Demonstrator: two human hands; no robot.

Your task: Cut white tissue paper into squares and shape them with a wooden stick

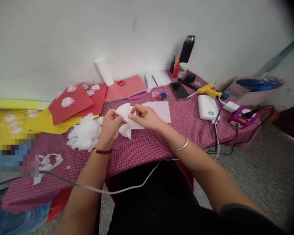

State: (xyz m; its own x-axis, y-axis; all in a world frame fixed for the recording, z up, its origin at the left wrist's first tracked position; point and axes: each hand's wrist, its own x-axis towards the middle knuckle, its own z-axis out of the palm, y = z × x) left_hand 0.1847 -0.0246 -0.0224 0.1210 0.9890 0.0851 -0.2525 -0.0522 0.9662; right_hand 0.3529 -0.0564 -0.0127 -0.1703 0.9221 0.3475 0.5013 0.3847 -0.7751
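Note:
Above the checked tablecloth, my left hand is closed, pinching a thin white paper piece with a rounded outer edge. The fingertips of my right hand are pinched together at the right side of that paper. Something small and brownish shows between the right hand's fingers; I cannot make out what it is. Below the hands hangs a ragged white paper flap. A heap of ruffled white paper lies just left of my left hand. Flat white sheets lie behind and right of my right hand.
Red cards with paper blossoms and yellow sheets lie left. A paper roll stands by the wall. Rightward are a phone, a yellow glue gun, a white power bank and a purple power socket. A cable crosses in front.

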